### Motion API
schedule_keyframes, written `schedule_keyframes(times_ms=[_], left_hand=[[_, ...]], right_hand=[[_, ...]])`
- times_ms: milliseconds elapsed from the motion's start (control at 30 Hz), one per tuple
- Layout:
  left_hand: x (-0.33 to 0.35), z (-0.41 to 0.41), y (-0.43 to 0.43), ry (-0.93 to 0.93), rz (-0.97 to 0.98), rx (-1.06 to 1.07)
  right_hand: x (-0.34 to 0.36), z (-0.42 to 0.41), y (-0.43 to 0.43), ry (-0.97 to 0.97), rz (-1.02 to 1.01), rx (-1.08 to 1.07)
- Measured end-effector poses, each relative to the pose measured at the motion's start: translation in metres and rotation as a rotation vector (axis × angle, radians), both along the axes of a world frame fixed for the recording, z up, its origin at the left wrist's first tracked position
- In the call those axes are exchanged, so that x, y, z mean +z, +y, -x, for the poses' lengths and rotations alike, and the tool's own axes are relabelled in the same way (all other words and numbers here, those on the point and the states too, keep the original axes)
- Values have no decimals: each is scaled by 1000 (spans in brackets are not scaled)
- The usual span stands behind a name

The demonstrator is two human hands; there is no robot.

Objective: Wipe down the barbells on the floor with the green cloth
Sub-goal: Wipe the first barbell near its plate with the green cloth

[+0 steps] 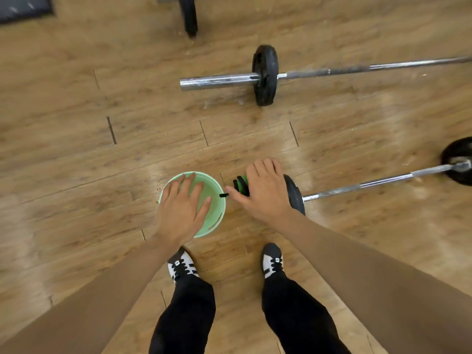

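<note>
Three barbells lie on the wooden floor. The nearest barbell has a black plate at its left end and another plate at the right. My right hand is spread, fingers straight, over that left end. It covers most of a green item with black bands; I cannot tell if this is the cloth. My left hand hovers, fingers spread, over a light green bucket. The middle barbell lies farther off. A third barbell shows at the top.
My two feet in black-and-white shoes stand just behind the bucket and the near plate. A dark mat corner sits at the top left. Bare floorboards stretch to the left of the bucket and between the barbells.
</note>
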State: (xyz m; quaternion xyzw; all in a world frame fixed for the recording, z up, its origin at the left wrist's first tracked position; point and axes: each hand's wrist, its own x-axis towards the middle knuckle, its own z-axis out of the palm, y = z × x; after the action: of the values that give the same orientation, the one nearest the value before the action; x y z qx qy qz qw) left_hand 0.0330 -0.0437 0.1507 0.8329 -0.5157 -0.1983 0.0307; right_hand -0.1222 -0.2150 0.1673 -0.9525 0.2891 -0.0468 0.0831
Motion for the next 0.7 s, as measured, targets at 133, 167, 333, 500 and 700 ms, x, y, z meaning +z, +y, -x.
schedule_keyframes(times_ms=[133,167,333,500,700], left_hand=[[17,27,-10,-17,7,-17],[16,37,-12,-16,12,-9],[-2,94,-17,-15,-19,72],[-14,160,-19,-55,-30,189],[-38,229,-27,-18,-16,230]], right_hand=[[15,28,2,11,-58,-109],[13,36,2,7,-61,-117],[-18,87,-9,69,-129,-104],[-44,155,-24,59,-206,-145],[-69,226,-30,164,-288,-144]])
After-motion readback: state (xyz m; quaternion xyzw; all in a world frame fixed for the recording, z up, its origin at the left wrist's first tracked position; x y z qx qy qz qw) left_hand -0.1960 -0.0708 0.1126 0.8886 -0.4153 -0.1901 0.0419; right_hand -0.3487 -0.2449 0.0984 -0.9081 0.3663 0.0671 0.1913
